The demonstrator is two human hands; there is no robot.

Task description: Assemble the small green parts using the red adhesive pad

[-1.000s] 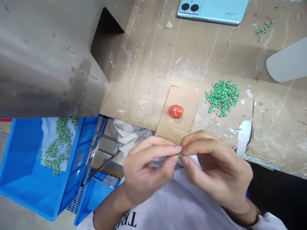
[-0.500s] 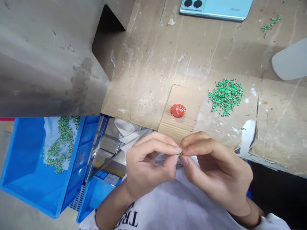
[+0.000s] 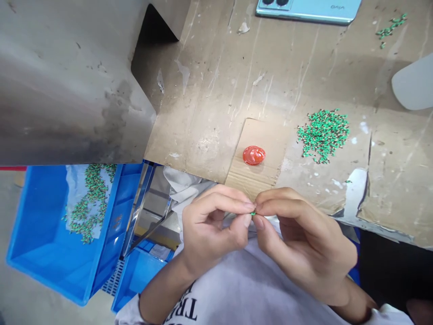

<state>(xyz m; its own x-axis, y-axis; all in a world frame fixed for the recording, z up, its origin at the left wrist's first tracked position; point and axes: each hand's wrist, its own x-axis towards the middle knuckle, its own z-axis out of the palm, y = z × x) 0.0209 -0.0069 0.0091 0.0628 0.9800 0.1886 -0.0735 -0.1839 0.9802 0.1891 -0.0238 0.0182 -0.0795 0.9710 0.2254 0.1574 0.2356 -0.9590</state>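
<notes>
Between the fingertips of both my hands is a tiny green piece, mostly covered by the fingers. My left hand pinches it from one side with thumb and forefinger. From the other side my right hand pinches it the same way, the two sets of fingertips almost touching. Just beyond the hands, a small round container of glossy red paste sits on a piece of cardboard. To its right lies a heap of tiny green pieces with metallic ends.
A light-blue phone lies at the table's far side. A few green pieces are scattered near a white rounded object. Metal housing stands at left, above a blue bin holding more green pieces on a plastic sheet.
The view has shifted slightly, so the table items appear a little further right and the phone higher. Both hands keep their pinch on the green piece.
</notes>
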